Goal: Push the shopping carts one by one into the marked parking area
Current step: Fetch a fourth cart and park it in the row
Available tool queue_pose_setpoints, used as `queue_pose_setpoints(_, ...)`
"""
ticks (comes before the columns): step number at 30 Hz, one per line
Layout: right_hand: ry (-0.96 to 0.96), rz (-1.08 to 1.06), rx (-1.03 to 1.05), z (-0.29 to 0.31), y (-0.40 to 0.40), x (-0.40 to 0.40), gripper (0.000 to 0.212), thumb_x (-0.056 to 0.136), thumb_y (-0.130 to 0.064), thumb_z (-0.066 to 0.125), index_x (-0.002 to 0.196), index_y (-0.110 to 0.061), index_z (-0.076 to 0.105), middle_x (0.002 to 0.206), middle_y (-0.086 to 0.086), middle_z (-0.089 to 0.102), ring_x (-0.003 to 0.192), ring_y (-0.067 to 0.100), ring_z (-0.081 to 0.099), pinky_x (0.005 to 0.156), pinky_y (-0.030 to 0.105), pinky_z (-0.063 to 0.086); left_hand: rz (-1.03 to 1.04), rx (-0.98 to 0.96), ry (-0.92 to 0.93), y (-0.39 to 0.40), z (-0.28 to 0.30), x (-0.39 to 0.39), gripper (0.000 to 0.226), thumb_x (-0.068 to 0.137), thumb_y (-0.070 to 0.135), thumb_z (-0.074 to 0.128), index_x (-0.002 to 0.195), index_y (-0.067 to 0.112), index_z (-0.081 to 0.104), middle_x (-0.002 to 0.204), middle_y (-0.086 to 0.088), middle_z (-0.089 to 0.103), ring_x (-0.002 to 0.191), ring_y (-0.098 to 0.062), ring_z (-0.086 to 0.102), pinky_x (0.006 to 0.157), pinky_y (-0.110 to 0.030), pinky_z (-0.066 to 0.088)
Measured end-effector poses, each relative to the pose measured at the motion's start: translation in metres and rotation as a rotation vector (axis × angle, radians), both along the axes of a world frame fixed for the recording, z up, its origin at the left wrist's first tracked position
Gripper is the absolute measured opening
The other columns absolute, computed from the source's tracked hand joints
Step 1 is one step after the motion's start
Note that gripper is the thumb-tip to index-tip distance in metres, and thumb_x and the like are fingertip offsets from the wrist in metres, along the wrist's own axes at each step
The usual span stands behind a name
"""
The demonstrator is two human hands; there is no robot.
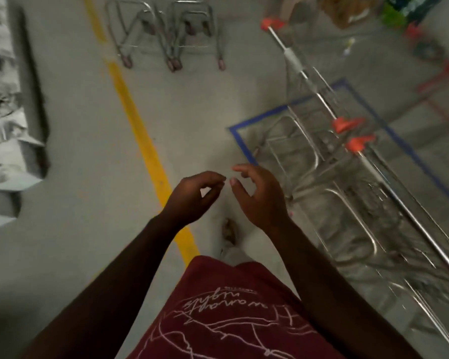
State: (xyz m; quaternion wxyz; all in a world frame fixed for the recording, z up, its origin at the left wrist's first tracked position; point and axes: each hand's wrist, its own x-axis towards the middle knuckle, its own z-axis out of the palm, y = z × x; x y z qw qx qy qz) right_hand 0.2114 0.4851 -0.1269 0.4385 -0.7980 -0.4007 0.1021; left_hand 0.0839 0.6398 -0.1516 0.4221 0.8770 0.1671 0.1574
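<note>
Blue tape (237,141) marks a rectangle on the grey floor at the right. Two metal shopping carts with orange handle ends stand inside it: one (307,81) farther back, one (389,193) nearer, close against my right side. Two more carts (166,40) stand side by side at the top centre, beyond the yellow line. My left hand (192,198) and my right hand (259,195) hover in front of my body with fingers loosely curled. Neither hand holds or touches anything; their fingertips nearly meet. The frame is blurred by motion.
A yellow floor line (138,123) runs diagonally from top centre toward my feet. White sacks (3,125) are piled along the left edge. Red baskets or frames (441,73) and green goods (397,14) sit at the top right. Bare grey floor lies between the line and the blue rectangle.
</note>
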Motion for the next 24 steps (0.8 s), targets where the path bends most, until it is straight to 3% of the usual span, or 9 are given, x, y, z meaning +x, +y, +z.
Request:
queue_pose_setpoints(5,0.084,0.041,0.002,-0.026,0.113,0.047,0.030,0.095,-0.027,0.070,0.125,-0.021,0.070,0.118,-0.012,0.070,0.105,0.005,0.063,0.087,0.023,0.048,0.069,-0.016,0.024,0.100,-0.009,0.023,0.018,0.099,0.020,0.063,0.113,0.016,0.074,0.110,0.008,0.075,0.102,-0.006,0.071,0.091,-0.038,0.057)
queue_pose_setpoints(8,0.143,0.107,-0.007,-0.030,0.196,0.085,0.031,0.097,-0.030,0.067,0.127,-0.024,0.069,0.121,-0.016,0.068,0.109,0.004,0.063,0.089,0.028,0.052,0.140,-0.043,0.046,0.170,-0.004,0.053,0.018,0.100,0.016,0.063,0.114,0.016,0.073,0.111,0.008,0.075,0.104,-0.006,0.070,0.095,-0.036,0.056)
queue_pose_setpoints(11,0.129,0.177,0.015,-0.021,0.274,0.122,0.030,0.098,-0.030,0.067,0.127,-0.022,0.069,0.123,-0.013,0.070,0.109,0.006,0.064,0.091,0.034,0.055,0.216,-0.066,0.052,0.238,0.008,0.078,0.019,0.100,0.016,0.063,0.116,0.015,0.073,0.112,0.009,0.074,0.105,-0.006,0.070,0.097,-0.033,0.055)
queue_pose_setpoints(15,0.113,0.250,-0.010,-0.002,0.365,0.166,0.030,0.098,-0.030,0.067,0.127,-0.021,0.069,0.123,-0.011,0.070,0.109,0.007,0.064,0.091,0.032,0.054,0.331,-0.103,0.026,0.321,0.014,0.108,0.017,0.100,0.017,0.064,0.115,0.016,0.072,0.114,0.009,0.074,0.107,-0.006,0.070,0.098,-0.033,0.055)
queue_pose_setpoints(24,0.035,0.338,-0.061,0.001,0.580,0.217,0.028,0.097,-0.028,0.068,0.124,-0.022,0.070,0.120,-0.012,0.071,0.105,0.008,0.065,0.092,0.035,0.054,0.428,-0.201,-0.020,0.521,-0.015,0.155,0.013,0.100,0.021,0.062,0.109,0.025,0.071,0.116,0.014,0.073,0.112,-0.004,0.067,0.100,-0.038,0.053)
